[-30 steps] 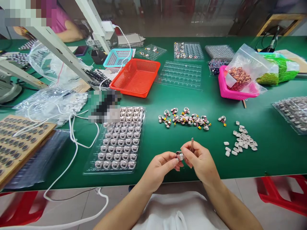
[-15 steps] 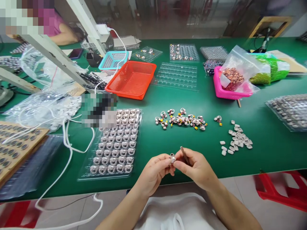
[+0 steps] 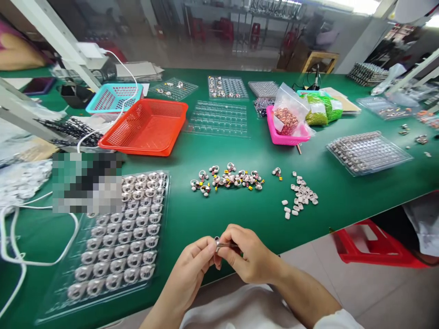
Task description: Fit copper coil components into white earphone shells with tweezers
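My left hand (image 3: pixel 194 262) pinches a small silvery-white part (image 3: pixel 216 240) with a round opening, which looks like an earbud shell; the fingertips cover much of it. My right hand (image 3: pixel 248 256) is closed on metal tweezers (image 3: pixel 229 245), whose tip is at the part. Beyond my hands lies a cluster of small pale parts with curved loops and yellow tabs (image 3: pixel 236 179). To its right sits one similar part (image 3: pixel 277 172) and a scatter of small white oblong pieces (image 3: pixel 302 196). A clear tray (image 3: pixel 161 237) at left holds rows of similar silvery shells (image 3: pixel 121 251).
An orange-red basket (image 3: pixel 144 148) and a light-blue basket (image 3: pixel 94 107) stand at the back left. Behind are a clear tray (image 3: pixel 219 119) and a pink basket (image 3: pixel 288 138) with a bag of copper-coloured bits (image 3: pixel 286 119). White cable (image 3: pixel 15 262) loops at left; stacked trays (image 3: pixel 370 153) lie right.
The view has swung to the right, so things appear further left. My right hand's tweezers have tipped from upright to nearly level, with their tip now against the part in my left hand.
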`<state>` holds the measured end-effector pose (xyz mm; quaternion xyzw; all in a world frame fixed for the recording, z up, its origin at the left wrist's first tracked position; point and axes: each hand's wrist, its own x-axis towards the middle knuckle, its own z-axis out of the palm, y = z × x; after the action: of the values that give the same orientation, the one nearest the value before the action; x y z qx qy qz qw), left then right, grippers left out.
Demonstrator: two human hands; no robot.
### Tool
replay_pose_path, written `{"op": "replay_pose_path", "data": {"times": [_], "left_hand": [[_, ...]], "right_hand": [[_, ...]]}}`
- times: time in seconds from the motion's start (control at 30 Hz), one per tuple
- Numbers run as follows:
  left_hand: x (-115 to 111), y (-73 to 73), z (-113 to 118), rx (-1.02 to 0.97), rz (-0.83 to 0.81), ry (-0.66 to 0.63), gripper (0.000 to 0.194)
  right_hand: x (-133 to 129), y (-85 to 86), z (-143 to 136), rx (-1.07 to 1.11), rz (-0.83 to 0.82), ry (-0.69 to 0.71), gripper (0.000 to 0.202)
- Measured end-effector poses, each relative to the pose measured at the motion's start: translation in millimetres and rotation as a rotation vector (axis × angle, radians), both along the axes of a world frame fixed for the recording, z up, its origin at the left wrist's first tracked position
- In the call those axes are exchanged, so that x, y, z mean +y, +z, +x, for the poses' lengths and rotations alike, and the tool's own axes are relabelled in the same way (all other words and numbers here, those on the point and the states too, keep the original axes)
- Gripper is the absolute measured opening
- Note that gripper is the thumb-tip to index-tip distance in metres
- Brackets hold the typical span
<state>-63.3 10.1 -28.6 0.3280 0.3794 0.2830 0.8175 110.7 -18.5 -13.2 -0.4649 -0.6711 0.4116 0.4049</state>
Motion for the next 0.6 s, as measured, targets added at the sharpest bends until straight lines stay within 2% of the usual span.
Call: {"op": "replay_pose_path", "data": {"times": [0.1,0.2,0.3,0.4,0.47,0.53,0.6], "left_hand": [[-0.4,-2.2,2.4,0.013,0.017,-0.011,0.037],[1.9,-2.2,4.7,0.095,0.096,-0.09,0.038],[6.3,1.0,7.3,0.306,0.331,-0.191,0.03],[9.6,1.0,9.9,0.549,0.621,-0.186,0.022],[10.6,-3.0,11.2,0.645,0.738,-0.165,0.022],[10.7,-9.4,11.7,0.684,0.795,-0.14,0.023],[10.2,-16.4,11.4,0.701,0.849,-0.108,0.022]], "right_hand": [[-1.2,-1.4,3.7,-0.036,0.033,0.0,0.01],[-2.3,-2.2,12.7,-0.093,0.031,0.01,0.009],[-1.2,-1.4,26.3,-0.23,0.003,0.029,0.007],[-0.1,2.3,38.2,-0.385,-0.031,0.062,0.012],[-0.9,6.0,43.7,-0.413,-0.053,0.071,0.021],[-1.1,9.9,51.0,-0.378,-0.066,0.012,0.026],[3.6,13.1,65.2,-0.366,-0.063,-0.115,0.025]]}}
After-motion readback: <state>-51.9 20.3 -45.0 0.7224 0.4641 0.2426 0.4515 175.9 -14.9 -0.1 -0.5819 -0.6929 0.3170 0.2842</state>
